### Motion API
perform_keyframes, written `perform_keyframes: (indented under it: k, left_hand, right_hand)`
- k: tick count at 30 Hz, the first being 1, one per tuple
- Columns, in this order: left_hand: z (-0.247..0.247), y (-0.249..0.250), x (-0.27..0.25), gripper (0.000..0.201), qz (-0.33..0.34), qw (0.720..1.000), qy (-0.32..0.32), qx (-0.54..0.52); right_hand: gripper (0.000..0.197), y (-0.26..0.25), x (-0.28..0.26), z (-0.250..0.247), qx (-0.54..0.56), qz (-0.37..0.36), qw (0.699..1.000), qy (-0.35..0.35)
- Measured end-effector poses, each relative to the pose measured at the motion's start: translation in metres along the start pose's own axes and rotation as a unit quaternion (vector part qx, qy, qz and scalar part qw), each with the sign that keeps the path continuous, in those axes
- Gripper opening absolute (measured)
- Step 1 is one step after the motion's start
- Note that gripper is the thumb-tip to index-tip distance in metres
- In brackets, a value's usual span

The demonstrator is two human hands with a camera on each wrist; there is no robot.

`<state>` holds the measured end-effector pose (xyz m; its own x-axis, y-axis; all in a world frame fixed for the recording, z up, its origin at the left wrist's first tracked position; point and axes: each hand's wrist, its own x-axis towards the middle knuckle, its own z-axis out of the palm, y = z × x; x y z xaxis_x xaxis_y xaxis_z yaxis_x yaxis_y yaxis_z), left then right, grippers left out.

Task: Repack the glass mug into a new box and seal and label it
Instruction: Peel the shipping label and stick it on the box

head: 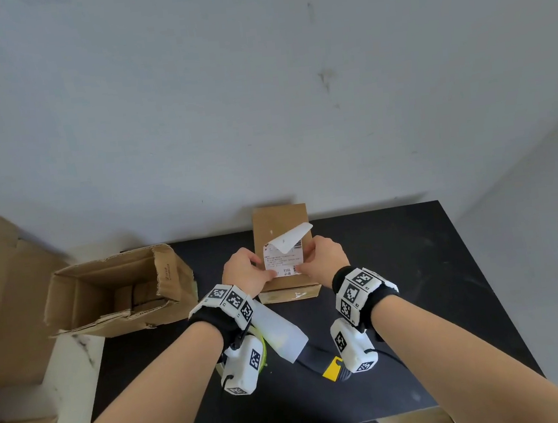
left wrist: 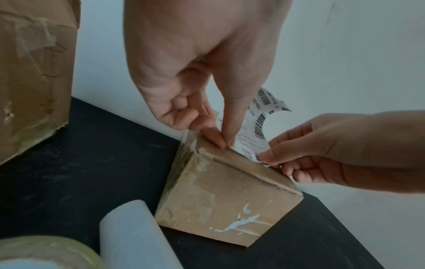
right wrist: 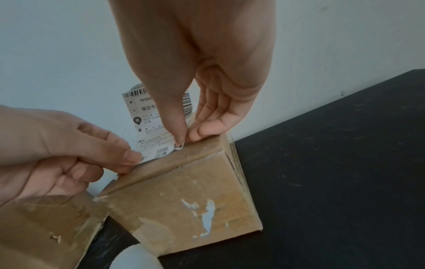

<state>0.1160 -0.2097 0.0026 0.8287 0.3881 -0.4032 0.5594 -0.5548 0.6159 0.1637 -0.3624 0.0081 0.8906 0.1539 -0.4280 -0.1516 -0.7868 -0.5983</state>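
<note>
A closed, taped brown box (head: 282, 242) lies in the middle of the black table (head: 397, 267). A white shipping label (head: 284, 260) with barcodes stands over the box top, its upper end curling over. My left hand (head: 246, 270) pinches the label's lower left corner at the box's near edge. My right hand (head: 324, 258) pinches the lower right corner. In the left wrist view the label (left wrist: 250, 131) rises from the box (left wrist: 225, 203) between both hands. In the right wrist view the label (right wrist: 149, 123) shows printed text above the box (right wrist: 184, 203). The mug is out of sight.
An open, empty old carton (head: 117, 293) stands at the table's left edge. A white roll (head: 280, 331), a tape roll (head: 261, 354) and a yellow-handled tool (head: 333, 369) lie on the table near me. A wall is close behind the box.
</note>
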Motion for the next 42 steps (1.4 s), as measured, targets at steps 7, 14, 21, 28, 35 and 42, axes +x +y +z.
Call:
perform_keyframes:
  k: [7,14,21,28,35,42]
  left_hand:
    - [0.000,0.002,0.001,0.033,-0.001,1.000,0.006,0.029]
    - [-0.001,0.010,0.004,0.035,-0.006,0.996,-0.014,0.086]
    - [-0.004,0.011,0.008,0.037,-0.022,0.993,-0.030,0.113]
    - [-0.004,-0.010,-0.010,0.018,0.077,0.990,-0.008,0.122]
    - [0.006,-0.028,-0.034,0.028,0.332,0.910,0.003,0.247]
    - [0.013,-0.038,-0.038,0.050,0.335,0.881,-0.063,0.328]
  right_hand:
    - [0.036,-0.001,0.001,-0.002,-0.001,0.001,1.000,-0.007]
    - [0.035,-0.002,0.000,-0.005,-0.013,-0.009,1.000,-0.011]
    - [0.039,-0.001,0.001,-0.007,-0.069,-0.009,0.998,-0.004]
    - [0.012,0.012,-0.015,-0.012,-0.111,-0.056,0.992,0.019]
    - [0.027,0.029,-0.033,0.009,-0.188,-0.229,0.953,0.065]
    - [0.053,0.037,-0.045,0.023,-0.287,-0.246,0.925,-0.033]
